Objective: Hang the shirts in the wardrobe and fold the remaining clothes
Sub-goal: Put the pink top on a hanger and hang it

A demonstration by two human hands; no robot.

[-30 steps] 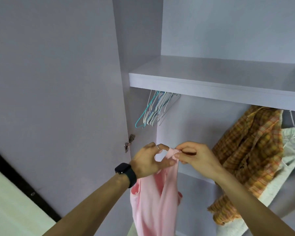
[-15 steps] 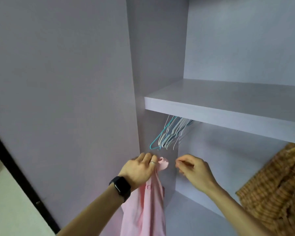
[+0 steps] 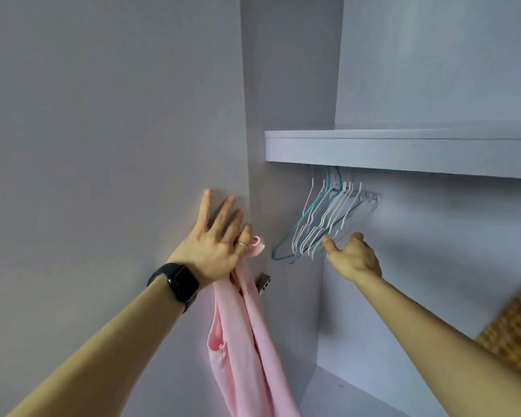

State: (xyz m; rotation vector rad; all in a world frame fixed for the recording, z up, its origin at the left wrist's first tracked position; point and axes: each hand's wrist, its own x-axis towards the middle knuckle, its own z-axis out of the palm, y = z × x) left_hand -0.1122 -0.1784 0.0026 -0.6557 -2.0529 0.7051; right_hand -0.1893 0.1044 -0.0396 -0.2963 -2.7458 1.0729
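L hand (image 3: 214,245) spread on wardrobe door (image 3: 103,145), pinching pink shirt (image 3: 244,341), which hangs. R hand (image 3: 354,255) at hangers (image 3: 322,218) under shelf (image 3: 403,152); grip can't tell.

The top of the pink shirt (image 3: 247,341) is tucked under the left hand (image 3: 214,242), so how it is held can't be seen. Its bottom runs off the lower edge. The right hand (image 3: 351,254) hides its own fingers at the hangers (image 3: 322,221) (holding one or not, can't tell). The shelf (image 3: 403,152) covers the hanger hooks. The plaid shirt (image 3: 515,335) is blurry and cut off on the right.
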